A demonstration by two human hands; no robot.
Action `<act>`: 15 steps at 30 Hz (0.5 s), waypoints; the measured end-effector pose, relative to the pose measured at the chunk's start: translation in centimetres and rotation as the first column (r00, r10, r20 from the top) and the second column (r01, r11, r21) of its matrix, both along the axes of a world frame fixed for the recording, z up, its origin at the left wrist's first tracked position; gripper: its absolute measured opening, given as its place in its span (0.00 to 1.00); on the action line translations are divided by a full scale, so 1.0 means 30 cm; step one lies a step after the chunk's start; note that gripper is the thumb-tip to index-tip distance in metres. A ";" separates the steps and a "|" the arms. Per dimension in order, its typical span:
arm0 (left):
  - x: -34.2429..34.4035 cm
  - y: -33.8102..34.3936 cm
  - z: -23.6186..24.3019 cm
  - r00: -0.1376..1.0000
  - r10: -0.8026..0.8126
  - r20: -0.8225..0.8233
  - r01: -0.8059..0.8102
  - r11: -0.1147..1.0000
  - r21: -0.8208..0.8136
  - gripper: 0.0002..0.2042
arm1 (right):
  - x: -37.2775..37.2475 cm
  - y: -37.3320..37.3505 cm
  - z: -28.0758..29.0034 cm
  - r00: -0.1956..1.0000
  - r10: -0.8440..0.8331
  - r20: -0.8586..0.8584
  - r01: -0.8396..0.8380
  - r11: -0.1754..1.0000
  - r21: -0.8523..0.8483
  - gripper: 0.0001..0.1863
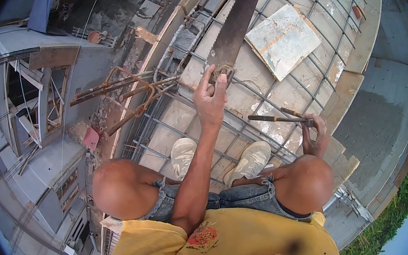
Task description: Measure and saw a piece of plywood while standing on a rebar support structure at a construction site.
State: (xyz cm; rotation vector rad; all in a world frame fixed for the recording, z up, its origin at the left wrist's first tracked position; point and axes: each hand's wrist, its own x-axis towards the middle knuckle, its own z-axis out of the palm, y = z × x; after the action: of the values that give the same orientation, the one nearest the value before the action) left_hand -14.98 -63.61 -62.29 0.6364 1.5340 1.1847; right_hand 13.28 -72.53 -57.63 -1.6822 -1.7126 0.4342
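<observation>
My left hand [209, 99] grips a handsaw [237, 26] at its worn handle, index finger and thumb lying along either side. The long dark toothed blade points away to the upper right. Near my right knee, my right hand [315, 136] is closed around one end of a dark two-handled tool [276, 117] that looks like pincers. Its two arms, with yellowish bands, stick out to the left; its head is partly hidden by the fingers. Beneath both hands runs a grid of steel rebar [256, 93] over pale boards.
A whitish square board [285, 41] lies on the rebar beyond the tool. Rusty rebar ends [133, 93] jut out over the left edge, where there is a drop to rubble. Wooden formwork [345, 95] borders the right side. My shoes [251, 161] stand on the grid.
</observation>
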 end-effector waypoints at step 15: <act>0.049 -0.031 -0.049 0.998 -0.009 -0.060 0.009 1.000 0.008 0.28 | 0.111 0.169 -0.184 0.936 -0.287 -0.206 0.126 0.817 -0.562 0.27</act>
State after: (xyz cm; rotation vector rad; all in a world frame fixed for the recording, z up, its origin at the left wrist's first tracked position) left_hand -13.51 -64.55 -63.75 0.6891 1.5759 1.1749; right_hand 16.61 -67.47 -63.17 -2.0535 -1.2348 1.0808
